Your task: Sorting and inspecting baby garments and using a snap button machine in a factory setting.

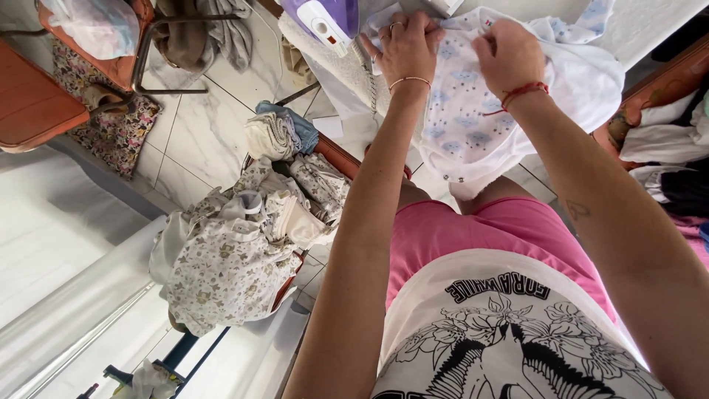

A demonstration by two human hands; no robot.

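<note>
A small white garment with a pale blue cloud print lies over the edge of a white-covered ironing surface at the top of the head view. My left hand grips its left part, fingers closed on the cloth, with rings and a thin bracelet showing. My right hand, a red string on its wrist, pinches the cloth near the garment's top. A purple and white iron stands just left of my left hand.
A chair to my left carries a heap of folded and loose floral-print clothes. More laundry lies at the right edge. A patterned mat and orange chairs stand on the tiled floor at upper left.
</note>
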